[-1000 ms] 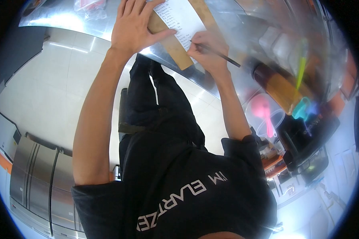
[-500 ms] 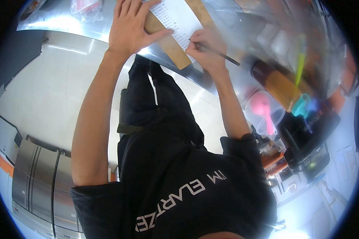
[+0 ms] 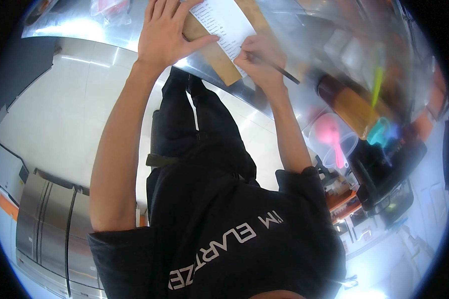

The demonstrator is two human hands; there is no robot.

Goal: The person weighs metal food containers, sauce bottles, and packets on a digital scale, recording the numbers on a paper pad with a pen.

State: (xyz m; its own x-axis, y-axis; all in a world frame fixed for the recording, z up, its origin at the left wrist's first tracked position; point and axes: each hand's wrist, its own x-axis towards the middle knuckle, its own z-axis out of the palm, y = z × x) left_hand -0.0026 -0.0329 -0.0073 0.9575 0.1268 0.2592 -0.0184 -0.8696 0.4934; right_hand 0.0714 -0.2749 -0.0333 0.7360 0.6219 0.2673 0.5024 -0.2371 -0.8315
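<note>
A long white sheet of paper (image 3: 226,26) with lines of dark handwriting lies on a brown board or card (image 3: 223,66) at the top of the head view. My left hand (image 3: 167,34) lies flat with fingers spread on the left edge of the board, its thumb reaching onto the paper. In my right hand (image 3: 264,59) a dark, slim pen (image 3: 278,69) is pinched, its tip at the lower right part of the sheet. The paper's upper end is cut off by the frame.
On the steel counter (image 3: 80,22), a plastic bag (image 3: 110,10) lies at the left. To the right stand a clear container with a pink scoop (image 3: 329,132), a brown-yellow bottle (image 3: 349,104), a teal item (image 3: 379,130) and a black appliance (image 3: 384,172). Steel cabinets (image 3: 50,224) stand lower left.
My right hand and the pen have shifted very slightly over the paper. The view has moved a little; my left hand stays spread on the board.
</note>
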